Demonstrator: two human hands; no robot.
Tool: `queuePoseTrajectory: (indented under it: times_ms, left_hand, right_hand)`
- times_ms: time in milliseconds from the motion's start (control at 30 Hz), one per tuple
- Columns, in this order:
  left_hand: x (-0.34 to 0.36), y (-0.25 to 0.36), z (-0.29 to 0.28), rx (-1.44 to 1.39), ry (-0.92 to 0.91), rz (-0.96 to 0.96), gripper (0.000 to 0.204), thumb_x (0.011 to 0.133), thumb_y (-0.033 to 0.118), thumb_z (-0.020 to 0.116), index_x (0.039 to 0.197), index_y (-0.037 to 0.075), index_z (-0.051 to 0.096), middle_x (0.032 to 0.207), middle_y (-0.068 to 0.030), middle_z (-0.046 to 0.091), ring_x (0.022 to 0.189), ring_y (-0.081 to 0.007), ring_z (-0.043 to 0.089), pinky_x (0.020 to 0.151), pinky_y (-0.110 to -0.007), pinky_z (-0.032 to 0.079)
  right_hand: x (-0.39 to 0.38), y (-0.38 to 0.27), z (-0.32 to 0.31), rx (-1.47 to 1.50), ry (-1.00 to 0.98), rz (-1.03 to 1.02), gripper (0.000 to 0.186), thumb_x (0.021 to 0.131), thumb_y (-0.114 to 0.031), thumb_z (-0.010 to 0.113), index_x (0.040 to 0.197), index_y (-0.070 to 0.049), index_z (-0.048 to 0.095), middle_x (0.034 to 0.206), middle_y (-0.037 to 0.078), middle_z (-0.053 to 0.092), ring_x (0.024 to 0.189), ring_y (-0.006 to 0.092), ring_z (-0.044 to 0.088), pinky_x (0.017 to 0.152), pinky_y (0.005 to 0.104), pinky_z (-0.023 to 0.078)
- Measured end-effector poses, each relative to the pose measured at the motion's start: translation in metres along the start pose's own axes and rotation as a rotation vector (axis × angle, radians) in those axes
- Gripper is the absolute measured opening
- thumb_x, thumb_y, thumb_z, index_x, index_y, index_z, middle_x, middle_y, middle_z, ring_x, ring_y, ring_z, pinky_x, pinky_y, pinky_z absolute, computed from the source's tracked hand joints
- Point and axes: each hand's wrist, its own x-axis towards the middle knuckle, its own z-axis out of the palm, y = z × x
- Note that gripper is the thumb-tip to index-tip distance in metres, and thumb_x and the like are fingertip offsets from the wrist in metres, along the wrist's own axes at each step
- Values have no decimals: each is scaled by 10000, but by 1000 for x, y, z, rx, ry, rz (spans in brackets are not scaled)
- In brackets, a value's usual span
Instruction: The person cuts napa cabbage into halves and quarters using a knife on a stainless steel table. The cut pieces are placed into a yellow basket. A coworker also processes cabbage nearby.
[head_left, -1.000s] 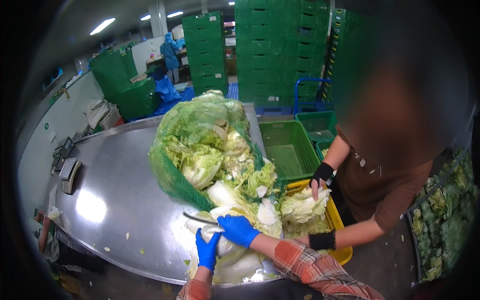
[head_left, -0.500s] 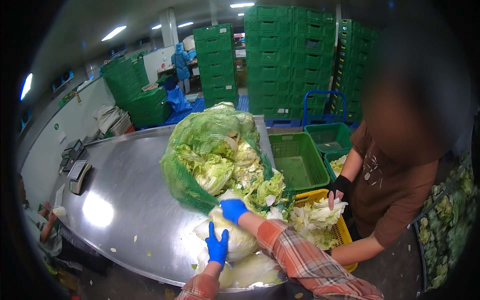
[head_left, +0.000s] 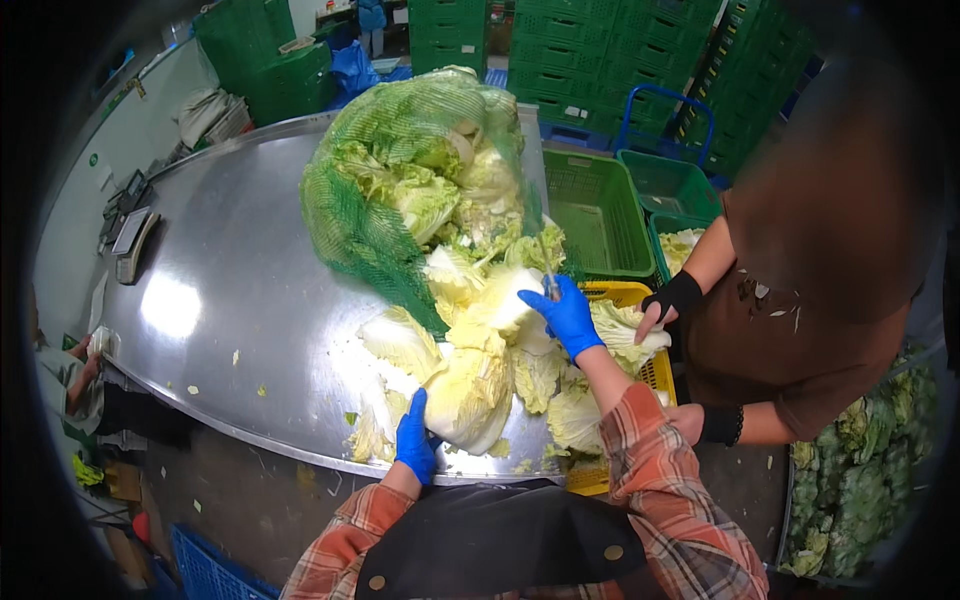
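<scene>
A trimmed napa cabbage (head_left: 468, 390), pale yellow and white, lies near the front edge of the steel table. My left hand (head_left: 416, 440), in a blue glove, grips its lower left side. To its upper right my gloved right hand (head_left: 568, 318) is closed round what looks like a knife (head_left: 551, 282), its thin blade pointing up and away. A pale, blurred cabbage leaf (head_left: 505, 298) is beside that hand's fingers. Loose leaves (head_left: 400, 342) lie left of the cabbage. Beyond it, a green mesh sack (head_left: 345, 215) spills more cabbage (head_left: 420, 200).
At right a co-worker's hand (head_left: 655, 320) holds leaves over a yellow crate (head_left: 655, 375). Green crates (head_left: 600, 215) stand beyond. A scale (head_left: 135, 245) sits on the steel table (head_left: 240, 240) at left. Cabbages (head_left: 850, 500) fill the lower right; another person is at far left.
The view has tipped downward. My right hand has left the cabbage and moved right, and the knife now shows in it. My left hand stays on the cabbage, whose yellow leaves now show.
</scene>
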Motion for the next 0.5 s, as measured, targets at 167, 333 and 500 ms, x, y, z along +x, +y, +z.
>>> queuePoseTrajectory:
  times_ms: [167, 333, 500]
  left_hand:
    - [-45, 21, 38, 135, 53, -165, 582, 796, 477, 609, 1265, 218, 384, 1195, -94, 514, 1045, -292, 544, 729, -473, 514]
    - [-40, 17, 21, 82, 52, 67, 853, 751, 238, 708, 1398, 208, 154, 1285, -140, 391, 1108, -292, 473, 815, -424, 475]
    - [-66, 82, 30, 895, 99, 1103, 1014, 629, 188, 778, 1406, 11, 151, 1367, -196, 314, 1235, -323, 349, 1038, -384, 272]
  right_hand:
    - [-51, 28, 26, -16, -424, 338, 791, 710, -518, 691, 1261, -14, 428, 1092, 196, 575, 551, 166, 563, 499, 273, 475]
    - [-75, 21, 44, 327, -344, 355, 677, 749, -379, 710, 1265, -61, 408, 845, 60, 567, 446, 104, 477, 378, 242, 381]
    - [-107, 29, 38, 331, -501, 522, 562, 782, -275, 687, 1240, -67, 437, 720, 42, 557, 389, 103, 459, 347, 234, 363]
